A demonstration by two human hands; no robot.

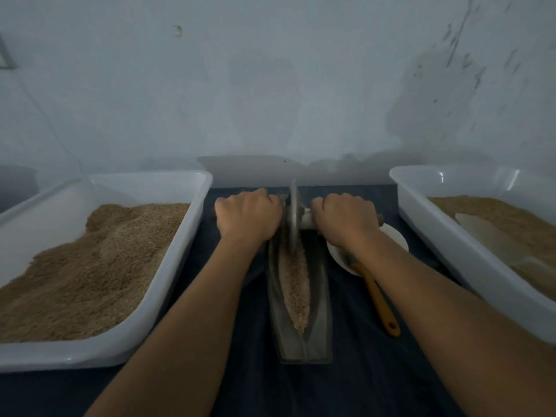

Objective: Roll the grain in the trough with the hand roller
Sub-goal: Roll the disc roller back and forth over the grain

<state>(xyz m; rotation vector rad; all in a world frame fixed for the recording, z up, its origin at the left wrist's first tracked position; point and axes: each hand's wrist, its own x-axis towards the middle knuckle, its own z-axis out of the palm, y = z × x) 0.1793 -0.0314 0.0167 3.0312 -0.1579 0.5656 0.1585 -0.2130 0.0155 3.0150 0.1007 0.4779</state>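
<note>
A narrow metal trough [321,326] lies lengthwise on the dark cloth, pointing away from me. A strip of brown grain [296,290] fills its groove. The hand roller's metal disc [293,218] stands upright in the far part of the groove, on the grain. Its axle handle runs left and right. My left hand [248,218] grips the left end of the handle. My right hand [343,221] grips the right end, with a pale stretch of handle showing beside the disc. Both fists hide most of the handle.
A white tub [168,296] of brown grain sits at the left. Another white tub [451,236] at the right holds grain and a pale scoop [481,233]. A small white dish [394,236] and an orange-handled tool [379,299] lie right of the trough. A wall stands close behind.
</note>
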